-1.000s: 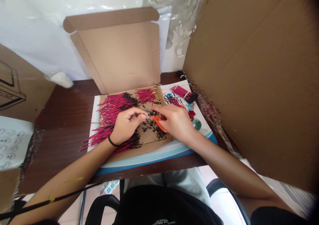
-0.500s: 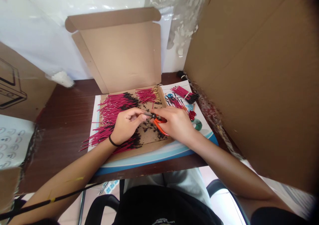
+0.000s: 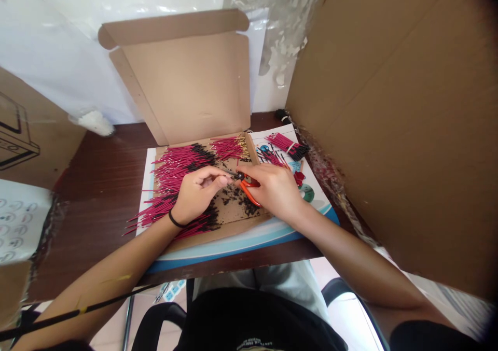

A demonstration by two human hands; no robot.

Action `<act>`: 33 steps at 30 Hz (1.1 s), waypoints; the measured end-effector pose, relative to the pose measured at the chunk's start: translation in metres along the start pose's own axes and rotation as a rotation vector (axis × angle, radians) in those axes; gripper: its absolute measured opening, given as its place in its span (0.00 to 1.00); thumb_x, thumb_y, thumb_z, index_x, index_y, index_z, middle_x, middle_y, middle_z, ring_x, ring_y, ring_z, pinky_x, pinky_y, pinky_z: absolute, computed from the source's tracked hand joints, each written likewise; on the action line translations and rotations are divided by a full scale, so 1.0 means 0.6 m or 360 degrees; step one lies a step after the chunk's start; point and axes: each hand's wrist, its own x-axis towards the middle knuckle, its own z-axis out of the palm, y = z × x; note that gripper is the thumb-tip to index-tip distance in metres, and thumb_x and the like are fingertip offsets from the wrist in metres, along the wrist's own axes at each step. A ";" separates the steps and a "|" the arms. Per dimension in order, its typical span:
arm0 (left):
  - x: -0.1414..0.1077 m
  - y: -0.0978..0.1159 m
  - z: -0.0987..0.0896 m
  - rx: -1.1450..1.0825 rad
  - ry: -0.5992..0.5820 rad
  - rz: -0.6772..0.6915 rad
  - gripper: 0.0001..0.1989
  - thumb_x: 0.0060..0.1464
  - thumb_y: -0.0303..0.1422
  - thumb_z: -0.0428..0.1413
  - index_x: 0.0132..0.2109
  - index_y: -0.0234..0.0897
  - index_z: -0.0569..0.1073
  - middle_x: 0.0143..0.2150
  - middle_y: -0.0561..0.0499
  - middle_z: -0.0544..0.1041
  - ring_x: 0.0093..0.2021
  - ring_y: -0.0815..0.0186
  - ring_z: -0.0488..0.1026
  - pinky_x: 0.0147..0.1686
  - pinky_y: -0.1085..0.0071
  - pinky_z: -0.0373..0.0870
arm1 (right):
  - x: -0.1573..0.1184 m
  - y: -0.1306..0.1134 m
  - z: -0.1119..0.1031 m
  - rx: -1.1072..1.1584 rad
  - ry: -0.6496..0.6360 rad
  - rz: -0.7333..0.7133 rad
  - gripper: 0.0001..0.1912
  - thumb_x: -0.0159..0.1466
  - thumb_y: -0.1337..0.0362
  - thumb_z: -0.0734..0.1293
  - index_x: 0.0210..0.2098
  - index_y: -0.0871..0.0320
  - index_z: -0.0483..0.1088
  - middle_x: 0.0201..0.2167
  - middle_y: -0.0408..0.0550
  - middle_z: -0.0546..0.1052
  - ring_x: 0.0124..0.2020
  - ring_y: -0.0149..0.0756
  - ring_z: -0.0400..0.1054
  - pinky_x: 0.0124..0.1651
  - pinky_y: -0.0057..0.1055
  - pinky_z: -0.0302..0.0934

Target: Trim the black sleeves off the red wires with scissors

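Observation:
Orange-handled pliers or cutters point(image 3: 249, 189) with dark jaws are in my right hand point(image 3: 278, 189), its fingers wrapped round the handles. The jaws point left toward my left hand point(image 3: 197, 193), whose thumb and index finger pinch something too small to make out. Below both hands lies an open cardboard box point(image 3: 229, 229). Many pink wires with black ends point(image 3: 175, 167) fill its left side, partly under my left hand. Pink wires with gold-coloured tips point(image 3: 229, 148) lie at its back right. Small black scraps point(image 3: 229, 200) are scattered over the box bottom.
The box's lid point(image 3: 190, 81) stands upright at the back. A banded wire bundle point(image 3: 287, 146), loose wires and a green roll point(image 3: 307, 193) lie on the printed sheet point(image 3: 233, 244) at right. A large cardboard panel point(image 3: 389, 123) rises on the right; a white bundle point(image 3: 96, 123) is at back left.
The pliers' handles look a little more closed together, and the jaws have shifted slightly. Both hands remain nearly in place; the whole view has moved slightly.

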 end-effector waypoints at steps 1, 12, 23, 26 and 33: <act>0.000 0.000 0.000 -0.0004 0.0006 0.0001 0.12 0.53 0.41 0.59 0.33 0.35 0.77 0.32 0.47 0.82 0.31 0.66 0.77 0.31 0.72 0.73 | 0.000 -0.001 -0.001 0.0011 0.0001 -0.0009 0.13 0.64 0.62 0.65 0.47 0.55 0.76 0.42 0.48 0.81 0.40 0.36 0.75 0.40 0.30 0.66; 0.000 0.002 0.000 0.0085 0.0014 -0.0034 0.14 0.50 0.44 0.61 0.31 0.35 0.78 0.26 0.49 0.79 0.25 0.67 0.73 0.26 0.72 0.70 | -0.002 0.008 0.005 -0.0125 -0.0027 -0.0090 0.12 0.64 0.64 0.64 0.44 0.54 0.77 0.36 0.46 0.81 0.36 0.35 0.74 0.36 0.28 0.63; 0.008 -0.012 -0.010 -0.0155 0.0024 0.0073 0.10 0.50 0.41 0.62 0.36 0.40 0.81 0.31 0.50 0.77 0.32 0.68 0.72 0.33 0.72 0.68 | 0.002 -0.013 -0.006 0.0419 0.0209 0.0067 0.17 0.61 0.63 0.68 0.50 0.58 0.75 0.32 0.46 0.81 0.29 0.30 0.70 0.37 0.27 0.66; 0.002 -0.012 -0.006 -0.0385 0.0035 -0.0031 0.12 0.52 0.43 0.60 0.37 0.40 0.78 0.29 0.52 0.77 0.30 0.69 0.72 0.33 0.72 0.68 | 0.002 -0.021 -0.005 0.0733 0.0125 0.0198 0.29 0.60 0.62 0.69 0.60 0.56 0.66 0.26 0.40 0.78 0.24 0.27 0.67 0.33 0.25 0.65; -0.003 0.001 0.005 -0.0489 -0.0050 -0.0115 0.12 0.56 0.42 0.57 0.37 0.36 0.72 0.25 0.52 0.76 0.25 0.71 0.69 0.28 0.74 0.67 | 0.002 -0.021 0.011 0.1126 0.0039 0.0306 0.27 0.57 0.62 0.69 0.57 0.55 0.70 0.26 0.39 0.75 0.23 0.27 0.65 0.30 0.26 0.65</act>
